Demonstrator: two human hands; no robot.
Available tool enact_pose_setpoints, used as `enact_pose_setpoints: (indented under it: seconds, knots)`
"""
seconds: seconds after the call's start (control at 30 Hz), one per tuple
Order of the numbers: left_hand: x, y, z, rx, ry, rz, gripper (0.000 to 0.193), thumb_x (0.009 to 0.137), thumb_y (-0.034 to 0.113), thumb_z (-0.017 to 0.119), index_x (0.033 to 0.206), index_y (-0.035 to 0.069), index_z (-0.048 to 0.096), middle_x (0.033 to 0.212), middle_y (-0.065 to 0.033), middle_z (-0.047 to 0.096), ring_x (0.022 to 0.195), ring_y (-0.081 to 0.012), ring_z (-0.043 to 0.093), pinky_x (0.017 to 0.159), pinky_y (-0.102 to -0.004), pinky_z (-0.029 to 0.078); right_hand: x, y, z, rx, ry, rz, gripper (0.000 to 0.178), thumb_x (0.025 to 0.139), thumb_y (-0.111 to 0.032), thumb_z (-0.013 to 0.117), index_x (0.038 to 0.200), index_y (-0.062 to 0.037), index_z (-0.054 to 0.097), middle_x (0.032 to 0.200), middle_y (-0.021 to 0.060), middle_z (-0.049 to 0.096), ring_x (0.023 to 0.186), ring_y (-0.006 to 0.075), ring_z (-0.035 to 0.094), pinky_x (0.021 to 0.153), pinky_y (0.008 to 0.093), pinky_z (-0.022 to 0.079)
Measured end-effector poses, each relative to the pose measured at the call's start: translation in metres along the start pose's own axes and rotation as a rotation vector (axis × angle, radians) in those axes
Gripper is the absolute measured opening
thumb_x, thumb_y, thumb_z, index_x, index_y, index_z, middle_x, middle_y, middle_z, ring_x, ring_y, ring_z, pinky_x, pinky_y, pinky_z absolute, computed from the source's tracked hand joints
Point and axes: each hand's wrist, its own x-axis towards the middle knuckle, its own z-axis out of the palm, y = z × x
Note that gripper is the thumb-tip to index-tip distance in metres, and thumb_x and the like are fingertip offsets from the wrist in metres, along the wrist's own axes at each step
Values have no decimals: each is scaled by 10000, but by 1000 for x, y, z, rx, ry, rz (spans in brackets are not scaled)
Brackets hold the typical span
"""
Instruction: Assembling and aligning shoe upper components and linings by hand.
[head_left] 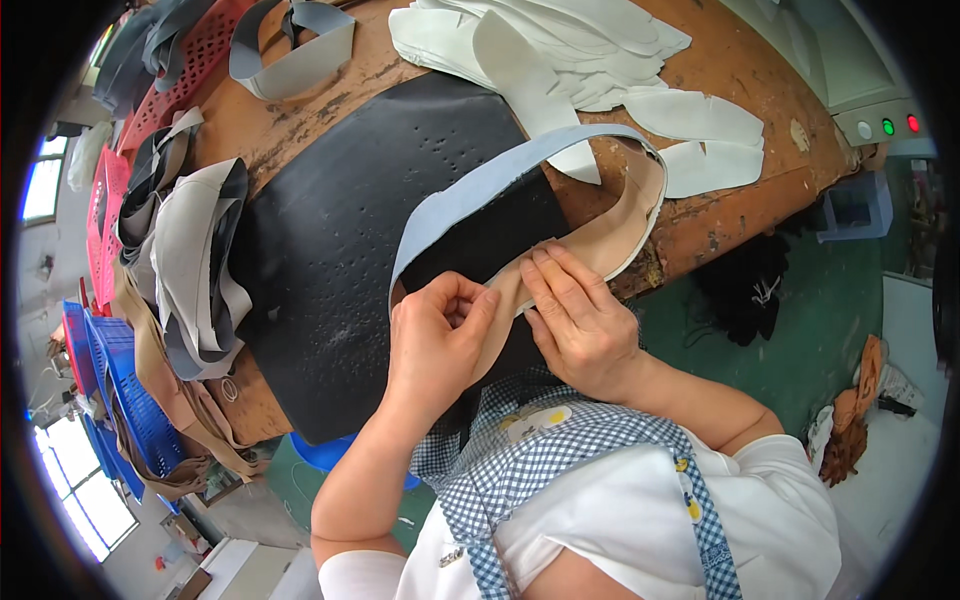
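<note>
A looped band of material (480,178), light blue outside and beige inside, stands on edge in front of me, its look that of a shoe upper piece. My left hand (435,340) pinches its near side with curled fingers and thumb. Just to the right, my right hand (580,325) presses its fingers flat together on the beige face, thumb tucked below the edge. Both hands hold the near part of the band over the front edge of a black pitted mat (340,240). What lies under the fingertips is hidden.
White cut pieces (590,50) lie stacked at the far side of the worn brown table (770,215). Grey and beige looped bands (190,250) hang over the left edge beside pink baskets (105,215) and a blue basket (140,390). A dark heap (740,290) lies on the green floor, right.
</note>
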Motion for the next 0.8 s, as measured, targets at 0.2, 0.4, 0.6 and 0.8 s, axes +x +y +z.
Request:
enact_pose_setpoints:
  seconds: [0.2, 0.4, 0.6, 0.8]
  knots:
    - [3, -1, -2, 57, -6, -26, 184, 884, 123, 685, 860, -59, 700, 686, -85, 683, 613, -104, 623, 597, -265, 515, 2, -2, -3, -30, -47, -21, 441, 824, -144, 703, 1232, 20, 670, 1281, 168, 624, 1223, 315, 587, 956, 345, 537]
    - [-3, -4, -1, 32, 34, -30, 186, 890, 118, 673, 868, -65, 699, 677, -93, 682, 604, -114, 634, 590, -265, 519, -1, -4, -4, -68, -101, -73, 488, 793, -223, 732, 1224, 2, 681, 1325, 175, 599, 1262, 343, 559, 940, 347, 542]
    - [-22, -8, -10, 39, -36, -79, 217, 934, 141, 684, 876, -69, 676, 698, -55, 677, 621, -78, 639, 575, -232, 536, -4, -4, -2, -99, -128, -85, 536, 778, -255, 733, 1241, 6, 668, 1372, 159, 577, 1308, 355, 522, 945, 347, 539]
    - [-22, -13, -8, 21, 34, -96, 226, 932, 142, 685, 874, -77, 672, 698, -76, 683, 609, -88, 643, 556, -246, 561, -3, -2, -2, -113, -141, -97, 546, 787, -281, 728, 1246, 8, 664, 1385, 159, 568, 1314, 347, 518, 957, 341, 532]
